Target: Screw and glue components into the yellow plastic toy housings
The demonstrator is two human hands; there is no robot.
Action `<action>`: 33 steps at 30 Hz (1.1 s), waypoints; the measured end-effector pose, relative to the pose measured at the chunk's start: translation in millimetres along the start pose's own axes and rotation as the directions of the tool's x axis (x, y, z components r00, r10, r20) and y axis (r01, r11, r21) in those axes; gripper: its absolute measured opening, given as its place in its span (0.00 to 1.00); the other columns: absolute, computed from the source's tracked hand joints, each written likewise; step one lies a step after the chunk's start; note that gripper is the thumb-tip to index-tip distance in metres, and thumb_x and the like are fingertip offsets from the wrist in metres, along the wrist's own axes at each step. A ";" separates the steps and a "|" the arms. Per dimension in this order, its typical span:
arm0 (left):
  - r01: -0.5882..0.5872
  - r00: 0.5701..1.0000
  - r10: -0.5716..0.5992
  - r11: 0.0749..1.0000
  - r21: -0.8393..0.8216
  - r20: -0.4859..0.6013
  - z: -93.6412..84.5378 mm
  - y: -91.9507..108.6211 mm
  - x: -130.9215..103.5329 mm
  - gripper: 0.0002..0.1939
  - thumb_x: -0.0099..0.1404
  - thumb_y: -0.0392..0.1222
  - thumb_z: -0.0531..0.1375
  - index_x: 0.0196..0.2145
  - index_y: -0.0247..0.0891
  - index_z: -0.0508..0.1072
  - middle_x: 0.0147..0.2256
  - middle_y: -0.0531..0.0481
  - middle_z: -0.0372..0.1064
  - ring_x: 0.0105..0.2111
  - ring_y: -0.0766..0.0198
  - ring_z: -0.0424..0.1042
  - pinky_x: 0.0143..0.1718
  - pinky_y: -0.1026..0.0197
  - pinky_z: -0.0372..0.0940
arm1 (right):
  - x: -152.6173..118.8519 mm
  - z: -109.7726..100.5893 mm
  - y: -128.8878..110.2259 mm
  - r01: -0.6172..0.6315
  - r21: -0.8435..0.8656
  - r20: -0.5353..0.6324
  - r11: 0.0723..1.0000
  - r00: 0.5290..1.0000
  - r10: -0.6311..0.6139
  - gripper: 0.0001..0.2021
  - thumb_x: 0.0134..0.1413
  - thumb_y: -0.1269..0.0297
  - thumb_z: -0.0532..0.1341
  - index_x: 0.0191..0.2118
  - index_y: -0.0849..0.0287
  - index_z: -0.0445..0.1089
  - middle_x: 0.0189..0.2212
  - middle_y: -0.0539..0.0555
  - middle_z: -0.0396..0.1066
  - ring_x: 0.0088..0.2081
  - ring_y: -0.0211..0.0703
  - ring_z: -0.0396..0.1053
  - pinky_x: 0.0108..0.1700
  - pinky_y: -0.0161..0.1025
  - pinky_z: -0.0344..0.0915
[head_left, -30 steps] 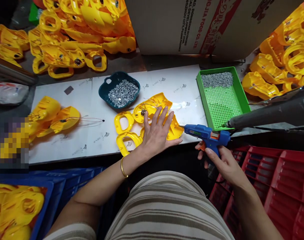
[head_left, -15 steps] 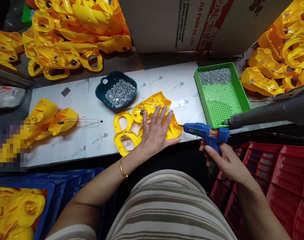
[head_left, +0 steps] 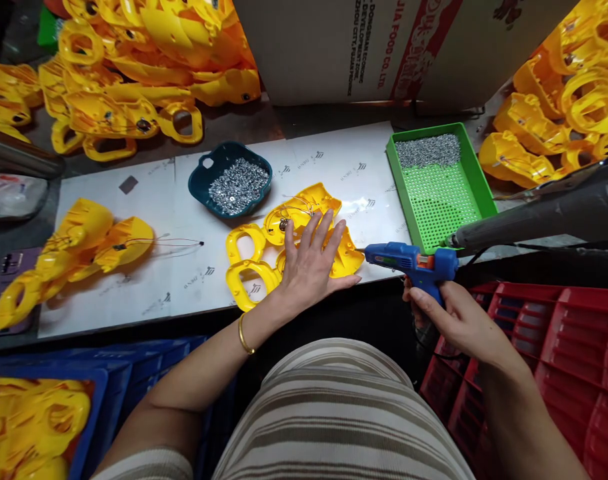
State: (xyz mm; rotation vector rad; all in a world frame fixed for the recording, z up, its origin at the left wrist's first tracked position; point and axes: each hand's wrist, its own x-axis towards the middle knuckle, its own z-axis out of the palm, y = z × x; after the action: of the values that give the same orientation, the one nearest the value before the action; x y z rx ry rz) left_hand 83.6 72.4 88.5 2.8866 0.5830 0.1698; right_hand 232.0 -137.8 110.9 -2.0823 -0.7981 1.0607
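Observation:
My left hand [head_left: 311,257] lies with spread fingers over a pair of yellow plastic shell halves [head_left: 311,200], each with a loop handle [head_left: 247,243]. Thin wires and a small round metal part show inside the upper half. The palm hides much of the lower half [head_left: 348,257]. In my right hand [head_left: 447,313] is a blue glue gun [head_left: 409,260], fingers wrapped round its grip. The gun points left, its thin nozzle close to the lower half's right end; whether they touch, I cannot tell.
A dark green bowl [head_left: 197,183] and a green tray [head_left: 449,207] hold small metal screws. Another yellow shell pair [head_left: 84,233] with trailing wires lies left, beside a phone [head_left: 14,267]. Yellow shells [head_left: 159,67] pile up behind, near a carton [head_left: 324,53]. A grey pole [head_left: 534,220] slants in from the right.
The glue gun has shifted very slightly left, with its nozzle still near the lower shell half. The left hand stays in place. The whole view has moved a little.

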 end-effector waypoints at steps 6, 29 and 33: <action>0.000 1.000 -0.001 1.000 -0.015 -0.019 3.7 -0.8 -1.0 0.49 0.54 0.65 0.63 0.64 0.35 0.55 0.66 0.34 0.49 0.66 0.43 0.48 0.64 0.37 0.24 | -7.2 -7.9 -7.4 -0.008 0.294 0.131 0.956 0.991 -0.032 0.19 0.58 0.47 0.56 0.38 0.60 0.68 0.21 0.50 0.68 0.20 0.37 0.66 0.24 0.35 0.65; 0.150 0.985 -0.152 0.988 -0.030 -0.085 -5.6 -59.5 48.4 0.47 0.57 0.69 0.59 0.64 0.38 0.52 0.62 0.32 0.55 0.60 0.41 0.56 0.63 0.34 0.40 | 86.3 16.2 -57.8 0.185 0.355 -0.052 0.916 0.983 -0.178 0.24 0.55 0.44 0.58 0.46 0.62 0.64 0.44 0.63 0.70 0.38 0.44 0.70 0.25 0.37 0.76; 0.147 0.985 -0.152 0.987 -0.057 -0.078 -5.9 -59.4 47.9 0.48 0.57 0.68 0.58 0.65 0.36 0.51 0.62 0.31 0.54 0.61 0.40 0.54 0.63 0.34 0.39 | 89.7 18.3 -56.9 0.163 0.342 -0.041 0.925 0.987 -0.158 0.25 0.54 0.43 0.58 0.46 0.61 0.64 0.45 0.63 0.70 0.39 0.45 0.71 0.25 0.37 0.75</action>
State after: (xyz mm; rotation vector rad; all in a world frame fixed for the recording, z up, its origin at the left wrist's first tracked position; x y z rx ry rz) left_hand 104.5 146.0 85.4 2.7834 0.7949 0.2780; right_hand 247.5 -31.2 106.8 -1.6969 -0.7052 1.0146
